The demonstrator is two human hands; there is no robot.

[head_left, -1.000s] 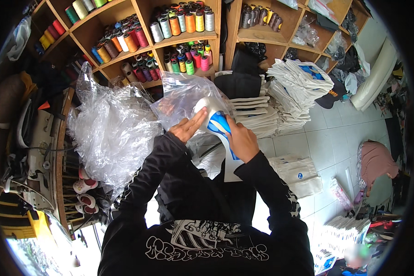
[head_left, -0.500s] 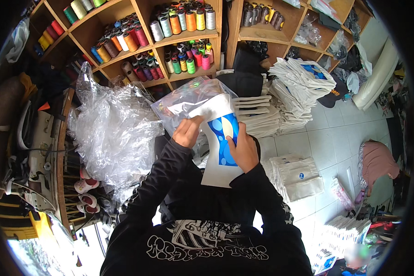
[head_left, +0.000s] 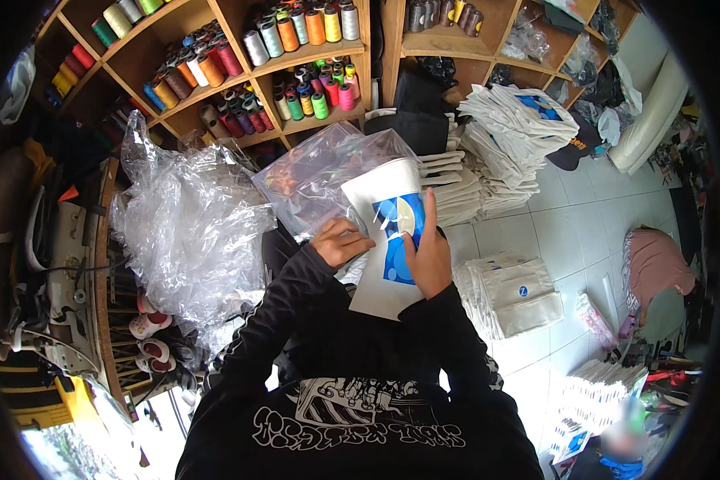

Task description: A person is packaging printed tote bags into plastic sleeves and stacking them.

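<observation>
A folded off-white cloth bag (head_left: 366, 284) with a blue patterned print is tilted in front of my body. Its upper end lies in a clear plastic bag (head_left: 300, 172) that spreads out beyond it to the left. My right hand (head_left: 430, 260) grips the cloth bag by its right edge, thumb over the print and index finger stretched up along the side. My left hand (head_left: 340, 242) is closed by the near edge of the plastic bag, its fingertips at the cloth bag's left edge. What lies under those fingers is partly hidden.
Left of me is a big heap of clear plastic bags (head_left: 188, 220), beside a sewing machine (head_left: 72, 264). Thread shelves (head_left: 304, 60) stand ahead. Stacked cloth bags (head_left: 512, 144) lie far right, another stack (head_left: 520, 300) nearer on the tiles. A person (head_left: 656, 260) is at right.
The cloth bag has turned and its upper end shows more to the left. My left hand has slid down and right to its edge. My right index finger has straightened upward.
</observation>
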